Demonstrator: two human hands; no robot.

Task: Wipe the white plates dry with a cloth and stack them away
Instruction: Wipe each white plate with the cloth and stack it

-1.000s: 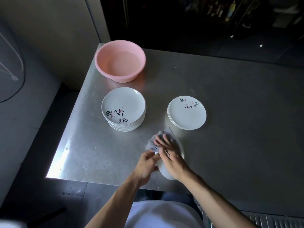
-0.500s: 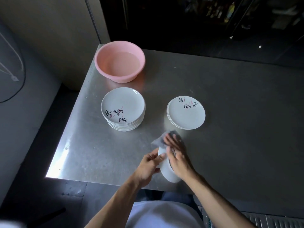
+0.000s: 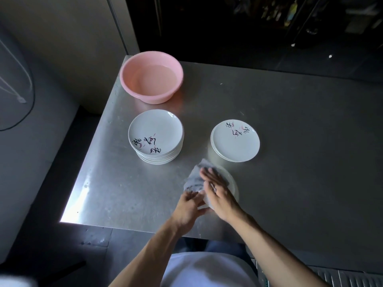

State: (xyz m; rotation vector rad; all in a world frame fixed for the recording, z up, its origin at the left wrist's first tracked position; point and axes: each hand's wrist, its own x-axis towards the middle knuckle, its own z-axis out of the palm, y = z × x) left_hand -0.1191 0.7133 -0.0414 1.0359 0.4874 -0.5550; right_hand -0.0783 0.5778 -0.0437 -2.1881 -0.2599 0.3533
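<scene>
Right hand [image 3: 219,192] is laid flat, with the fingers straight and close together, on the grey cloth [image 3: 195,178], and the cloth is pressed by it against the white plate [image 3: 233,184]. Left hand [image 3: 187,206] is curled on the near left rim of this plate, so the plate is gripped there.

Both hands are kept over the steel table [image 3: 300,162], near its front edge, which is seen just below the wrists. The left edge of the table runs slantwise up to the pink basin [image 3: 151,77] at the far left corner. Much bare metal is left to the right of the hands and beyond the stacks.

Two stacks are placed further from the person than the hands. The taller stack [image 3: 155,137] is found up and to the left of the cloth, well apart from it. The lower stack [image 3: 235,140] is found straight ahead, near the far corner of the cloth.

Most of the gripped plate is covered by the cloth and by both hands; only its right rim and a small part of the near edge are shown. Whether it rests on the table or is lifted cannot be told. The room behind the table is too dark to be made out.
</scene>
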